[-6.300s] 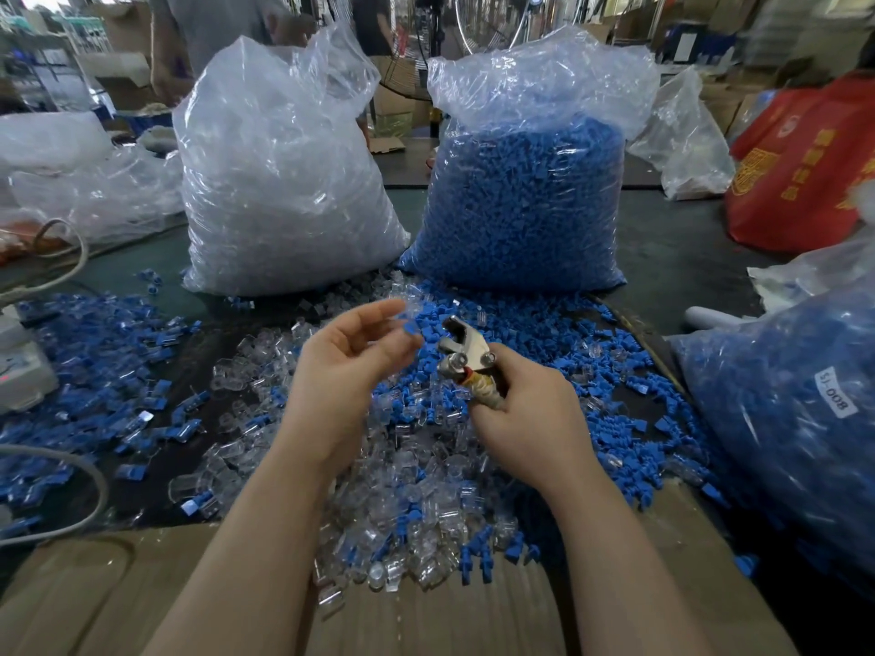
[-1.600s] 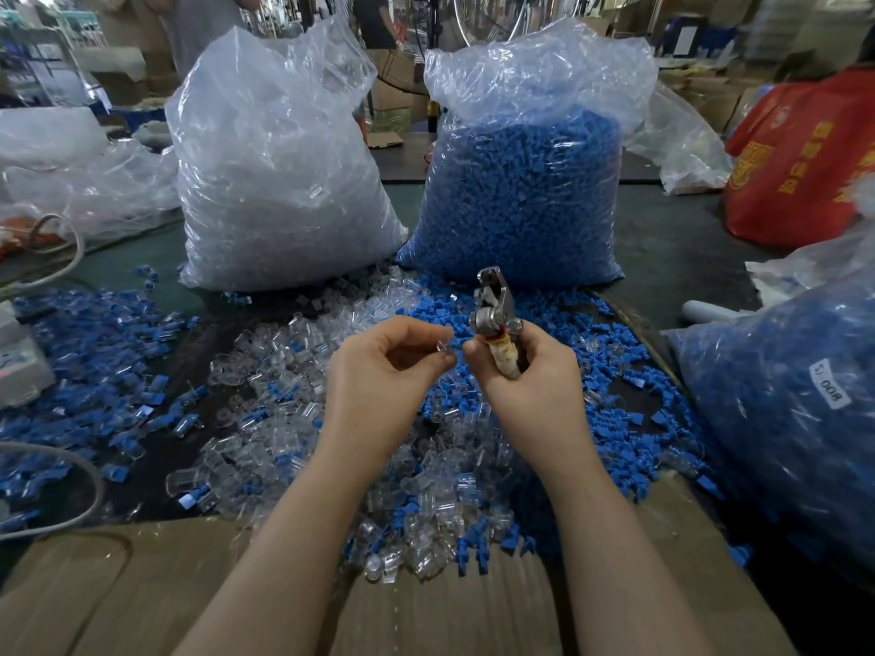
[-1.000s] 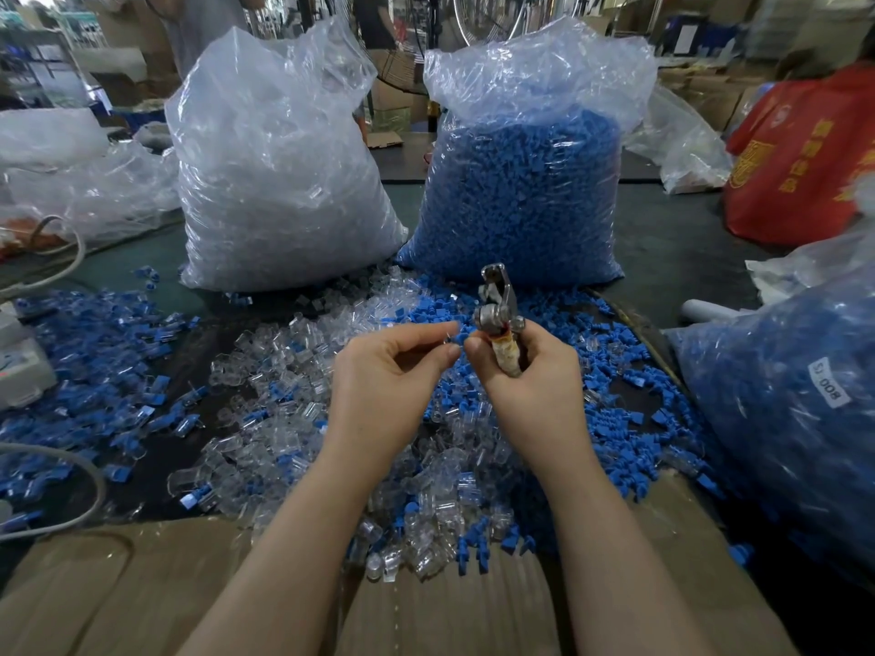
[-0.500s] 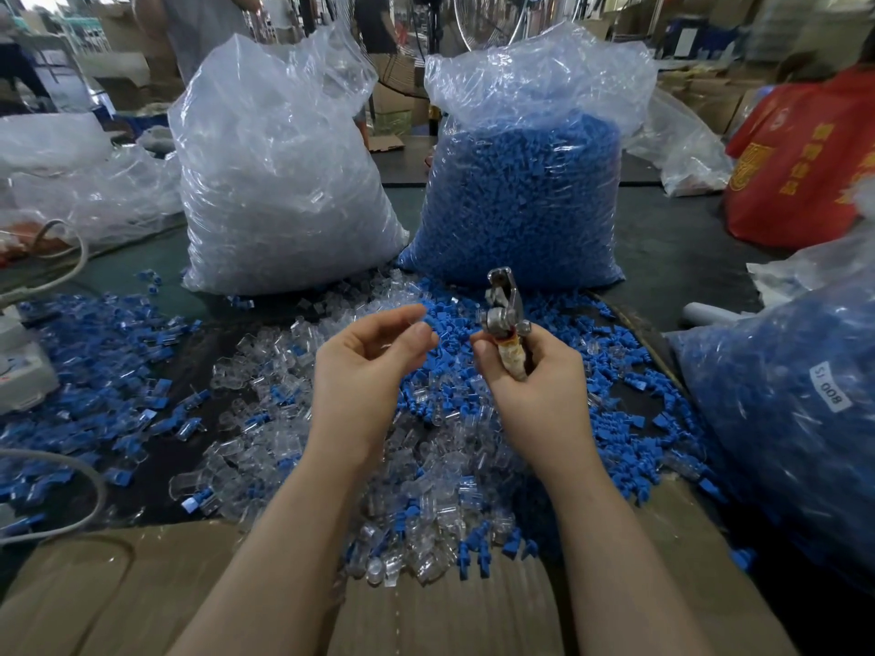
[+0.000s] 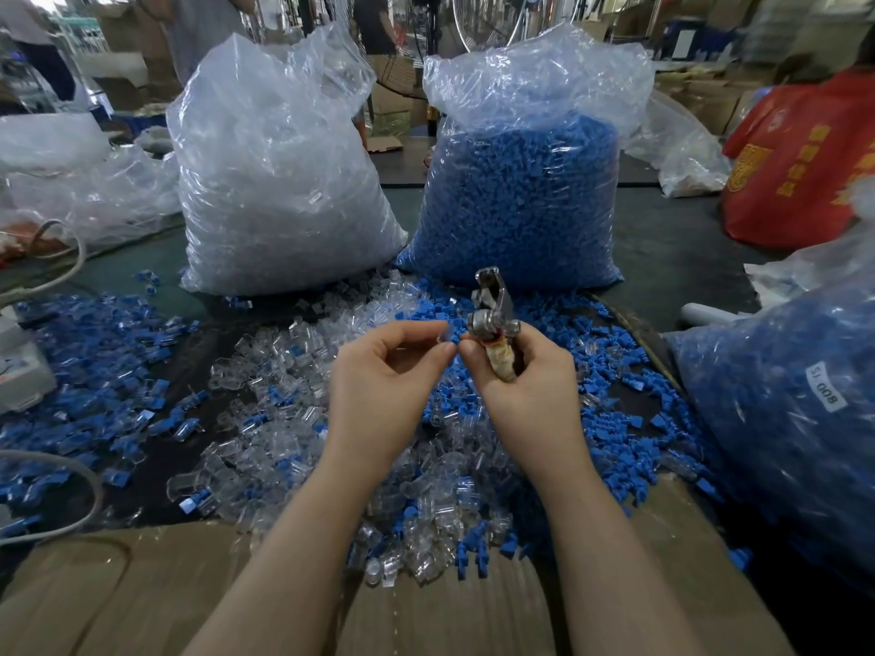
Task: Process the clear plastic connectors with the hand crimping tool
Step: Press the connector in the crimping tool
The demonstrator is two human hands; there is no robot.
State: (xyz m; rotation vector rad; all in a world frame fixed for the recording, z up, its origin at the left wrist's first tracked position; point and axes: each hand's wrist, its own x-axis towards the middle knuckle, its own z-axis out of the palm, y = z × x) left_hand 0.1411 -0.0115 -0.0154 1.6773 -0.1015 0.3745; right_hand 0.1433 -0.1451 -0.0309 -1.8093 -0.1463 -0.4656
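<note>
My right hand (image 5: 521, 376) grips a metal hand crimping tool (image 5: 492, 310) by its tape-wrapped handle, jaws pointing up and away. My left hand (image 5: 383, 381) pinches a small clear plastic connector (image 5: 445, 334) between thumb and forefinger, right beside the tool's pivot. Below both hands lies a loose heap of clear connectors (image 5: 293, 447) mixed with blue caps (image 5: 611, 409).
A big bag of clear parts (image 5: 279, 182) and a big bag of blue parts (image 5: 521, 196) stand behind the heap. Another blue-filled bag (image 5: 795, 419) is at the right, cardboard (image 5: 142, 594) at the front edge, cables (image 5: 61, 490) and a white device (image 5: 19, 366) at the left. People stand in the background.
My left hand drew back to the left half a second ago and has now come back to the tool with a clear connector pinched. The tool has stayed upright in my right hand.
</note>
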